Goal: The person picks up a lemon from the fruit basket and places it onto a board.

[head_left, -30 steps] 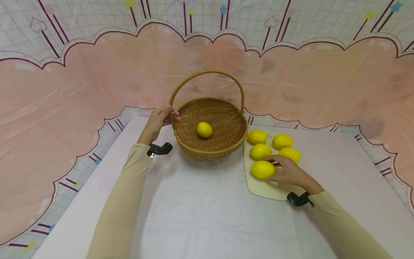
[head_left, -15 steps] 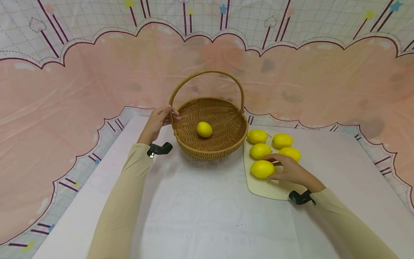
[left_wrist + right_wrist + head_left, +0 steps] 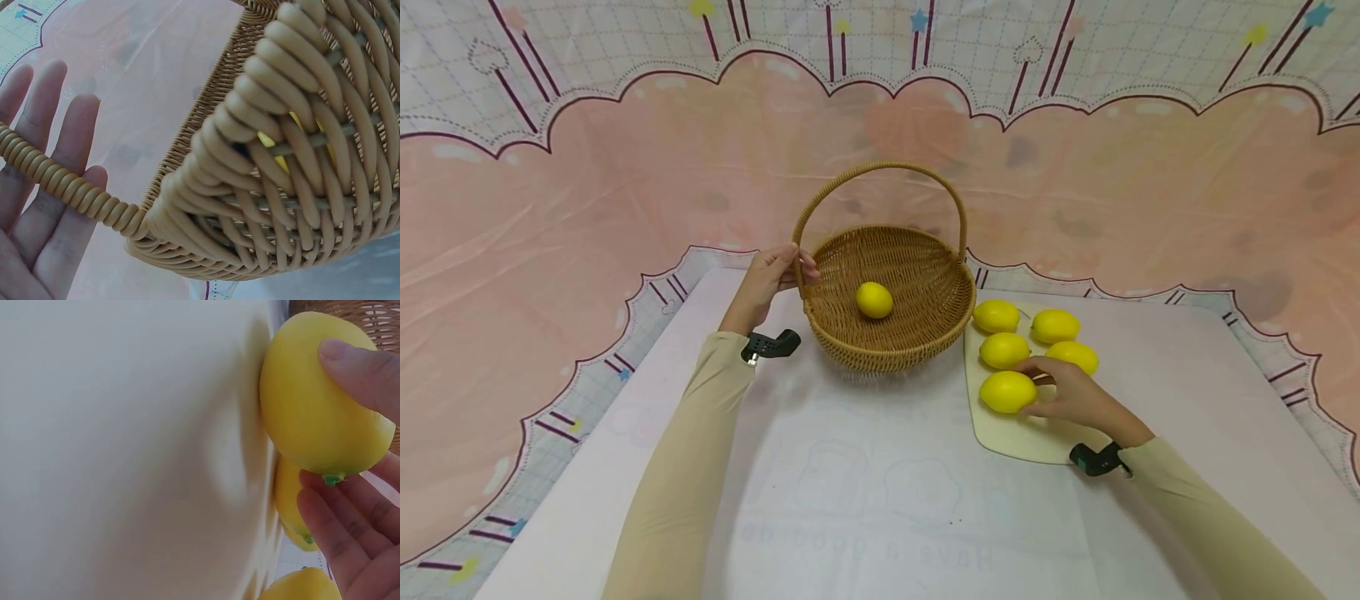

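Note:
A brown wicker basket [image 3: 895,360] with a tall arched handle stands at the middle back, one lemon [image 3: 875,300] inside it. My left hand [image 3: 763,279] holds the left foot of the handle; in the left wrist view, the fingers [image 3: 75,134] extend behind the wrapped handle [image 3: 62,184]. On a cream board [image 3: 1011,439] to the right, my right hand [image 3: 1072,398] grips the nearest lemon [image 3: 1003,392]. The right wrist view has the thumb [image 3: 359,365] on this lemon's [image 3: 312,394] side and the fingers near its green stem end.
Behind the gripped lemon, several more lemons [image 3: 1003,351] lie in two columns on the board, close to the basket's right side. A white covering [image 3: 850,467] spreads over the table. A patterned pink curtain [image 3: 1112,183] hangs behind.
The right wrist has tilted slightly, with the fingers staying at the same lemon. The left hand and the basket have not moved.

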The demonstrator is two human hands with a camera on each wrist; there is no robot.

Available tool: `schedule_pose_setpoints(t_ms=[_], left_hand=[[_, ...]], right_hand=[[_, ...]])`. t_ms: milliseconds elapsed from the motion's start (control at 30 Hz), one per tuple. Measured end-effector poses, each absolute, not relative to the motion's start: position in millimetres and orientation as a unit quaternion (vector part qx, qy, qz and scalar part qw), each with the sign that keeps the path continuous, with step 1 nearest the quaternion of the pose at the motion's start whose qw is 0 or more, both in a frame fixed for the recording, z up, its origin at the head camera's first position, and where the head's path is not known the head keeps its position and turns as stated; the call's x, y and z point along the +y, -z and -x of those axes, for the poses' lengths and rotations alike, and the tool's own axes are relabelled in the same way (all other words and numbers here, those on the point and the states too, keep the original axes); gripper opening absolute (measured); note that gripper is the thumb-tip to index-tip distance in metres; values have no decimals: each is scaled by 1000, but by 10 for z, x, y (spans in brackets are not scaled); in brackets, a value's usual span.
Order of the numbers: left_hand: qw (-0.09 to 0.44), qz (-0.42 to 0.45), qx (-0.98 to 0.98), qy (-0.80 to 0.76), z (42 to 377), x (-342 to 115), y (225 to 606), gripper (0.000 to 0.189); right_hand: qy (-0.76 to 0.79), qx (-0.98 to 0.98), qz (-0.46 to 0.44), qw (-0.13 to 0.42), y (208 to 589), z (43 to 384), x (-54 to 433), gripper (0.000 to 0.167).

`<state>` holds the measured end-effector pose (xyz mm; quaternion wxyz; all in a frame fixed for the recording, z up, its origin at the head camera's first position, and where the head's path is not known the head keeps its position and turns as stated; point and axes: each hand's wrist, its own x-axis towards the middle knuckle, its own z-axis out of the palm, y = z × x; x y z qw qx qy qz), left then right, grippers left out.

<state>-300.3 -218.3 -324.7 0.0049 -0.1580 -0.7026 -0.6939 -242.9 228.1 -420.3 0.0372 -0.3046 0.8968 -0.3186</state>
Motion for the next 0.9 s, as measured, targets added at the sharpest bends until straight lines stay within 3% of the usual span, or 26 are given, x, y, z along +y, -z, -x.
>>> schedule_pose_setpoints(t_ms=[567, 900], left_hand=[[5, 156, -704, 693, 3066, -2208, 3298, 40], [17, 155, -710, 687, 3160, -2238, 3402, 36]], right_hand=[[319, 896, 305, 43, 4192, 2424, 2317, 55], [309, 891, 324, 76, 4159, 2396, 2364, 57]])
